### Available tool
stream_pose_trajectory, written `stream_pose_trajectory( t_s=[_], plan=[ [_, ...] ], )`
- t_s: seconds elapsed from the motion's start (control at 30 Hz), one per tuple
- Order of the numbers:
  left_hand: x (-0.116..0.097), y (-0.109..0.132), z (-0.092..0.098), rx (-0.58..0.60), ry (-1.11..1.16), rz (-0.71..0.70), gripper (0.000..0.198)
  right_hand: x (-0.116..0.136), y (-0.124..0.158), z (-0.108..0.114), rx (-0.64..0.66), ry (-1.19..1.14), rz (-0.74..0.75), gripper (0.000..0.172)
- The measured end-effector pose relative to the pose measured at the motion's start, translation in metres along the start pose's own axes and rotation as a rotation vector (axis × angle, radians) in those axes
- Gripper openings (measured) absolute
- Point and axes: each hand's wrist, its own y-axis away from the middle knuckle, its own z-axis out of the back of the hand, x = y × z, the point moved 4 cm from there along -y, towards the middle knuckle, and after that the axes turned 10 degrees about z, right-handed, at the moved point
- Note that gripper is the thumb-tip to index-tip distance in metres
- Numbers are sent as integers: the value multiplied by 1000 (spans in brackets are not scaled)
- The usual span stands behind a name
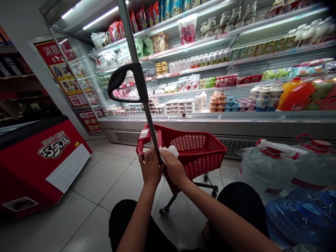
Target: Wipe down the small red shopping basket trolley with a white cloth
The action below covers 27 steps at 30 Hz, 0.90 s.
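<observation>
A red plastic shopping basket on wheels stands on the tiled floor in front of me. Its grey pull pole rises up and to the left, with a black handle near the top. My left hand is wrapped round the base of the pole where it meets the basket. My right hand presses a white cloth or tissue against the pole and basket rim, fingers closed on it. My knees in dark trousers show at the bottom.
A lit refrigerated shelf with dairy packs, bottles and snacks fills the background. A red chest freezer stands at the left. Large water jugs with red caps sit at the right, close to my right knee.
</observation>
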Motion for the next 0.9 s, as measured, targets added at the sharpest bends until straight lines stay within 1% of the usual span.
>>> stream_pose_trajectory(
  t_s=[0.1, 0.2, 0.23, 0.3, 0.4, 0.47, 0.5, 0.57, 0.7, 0.77, 0.83, 0.9],
  plan=[
    [-2, 0, -2, -6, 1, -2, 76, -22, 20, 14, 10, 28, 27, 77],
    [-5, 0, -3, -19, 5, 6, 78, -39, 34, 24, 36, 77, -50, 79],
    [-6, 0, -3, -25, 8, 8, 79, -39, 34, 24, 47, 87, -74, 78],
    [-9, 1, -2, -37, 12, 7, 79, -29, 25, 20, 59, 88, -79, 74],
    [-11, 1, -3, -39, 18, 2, 76, -9, 6, 10, 44, 66, -19, 71],
    [-9, 1, -4, -33, 23, -6, 76, -8, 4, 7, 33, 53, 15, 72],
    [-9, 1, -4, -28, 25, -14, 76, -13, 8, 8, 33, 49, 20, 73],
    [-7, 1, -4, -21, 28, -29, 77, -34, 26, 15, 37, 56, -10, 77],
    [-6, 1, -3, -31, 31, -26, 78, -89, 76, 39, 30, 122, -159, 80],
    [-9, 2, -2, -37, 34, -15, 79, -104, 90, 47, 20, 153, -205, 81],
    [-11, 2, -3, -37, 36, -5, 79, -100, 89, 46, 6, 166, -230, 83],
    [-13, 1, -3, -34, 40, 3, 81, -80, 73, 37, 2, 145, -210, 85]
  ],
)
